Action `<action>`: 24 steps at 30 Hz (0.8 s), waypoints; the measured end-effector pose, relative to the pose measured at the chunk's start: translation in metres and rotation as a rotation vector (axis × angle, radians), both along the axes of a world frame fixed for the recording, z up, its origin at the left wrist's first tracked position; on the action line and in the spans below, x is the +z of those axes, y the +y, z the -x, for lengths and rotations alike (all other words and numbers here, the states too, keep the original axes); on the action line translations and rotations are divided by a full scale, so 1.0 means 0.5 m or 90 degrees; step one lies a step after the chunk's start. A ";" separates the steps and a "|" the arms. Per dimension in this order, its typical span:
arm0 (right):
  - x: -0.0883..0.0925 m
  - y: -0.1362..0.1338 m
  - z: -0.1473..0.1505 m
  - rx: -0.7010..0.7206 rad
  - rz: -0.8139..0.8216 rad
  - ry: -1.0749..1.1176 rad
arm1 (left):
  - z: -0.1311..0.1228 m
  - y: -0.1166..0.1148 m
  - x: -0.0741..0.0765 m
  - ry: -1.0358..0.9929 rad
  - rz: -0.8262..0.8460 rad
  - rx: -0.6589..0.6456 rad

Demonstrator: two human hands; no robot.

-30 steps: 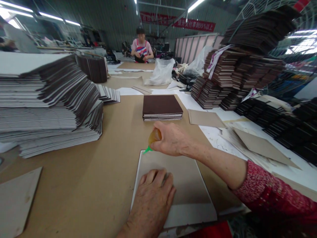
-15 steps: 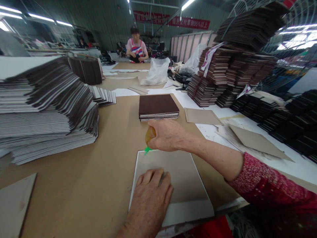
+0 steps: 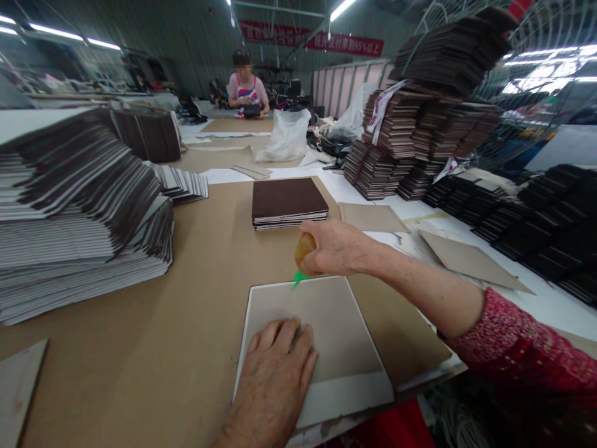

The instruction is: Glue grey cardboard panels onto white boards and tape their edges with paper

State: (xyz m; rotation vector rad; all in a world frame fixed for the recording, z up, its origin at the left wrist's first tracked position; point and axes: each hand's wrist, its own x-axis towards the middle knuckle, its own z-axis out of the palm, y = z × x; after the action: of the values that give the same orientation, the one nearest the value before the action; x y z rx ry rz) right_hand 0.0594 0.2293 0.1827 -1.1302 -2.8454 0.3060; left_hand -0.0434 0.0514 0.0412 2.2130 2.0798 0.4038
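A grey-beige board (image 3: 333, 348) with white edges lies flat in front of me, near the table's front edge. My left hand (image 3: 277, 367) rests on it, fingers flat and slightly spread, nothing held. Above the board's far edge, my right hand (image 3: 336, 246) is wrapped round a yellowish squeeze bottle (image 3: 305, 250). The bottle is tipped down, and its green nozzle (image 3: 298, 279) is at the far edge of the board; whether the tip touches is hard to tell. Just beyond sits a short stack of dark brown panels (image 3: 290, 198).
A tall leaning pile of brown and white panels (image 3: 84, 205) stands at the left. Brown bundles (image 3: 396, 137) and black stacks (image 3: 536, 224) fill the right side. Loose boards (image 3: 471, 258) lie at the right. A co-worker (image 3: 248, 90) stands at the far end.
My right hand has moved the squeeze bottle rightward along the board's far edge. My left hand stays on the board. The whole view has shifted slightly.
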 end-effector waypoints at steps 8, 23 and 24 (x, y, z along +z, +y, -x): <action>-0.004 -0.011 0.014 -0.002 -0.009 0.019 | 0.000 0.001 -0.002 0.003 -0.001 0.006; -0.031 -0.024 0.109 0.103 0.009 0.066 | 0.000 -0.002 0.001 -0.003 0.001 -0.003; -0.031 -0.026 0.109 0.102 0.008 0.068 | 0.000 -0.003 0.000 -0.003 0.001 -0.002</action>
State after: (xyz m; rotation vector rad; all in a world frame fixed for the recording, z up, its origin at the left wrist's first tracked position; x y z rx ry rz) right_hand 0.0047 0.2166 0.1672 -0.8606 -2.8471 0.3808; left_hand -0.0436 0.0498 0.0414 2.2120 2.0744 0.4061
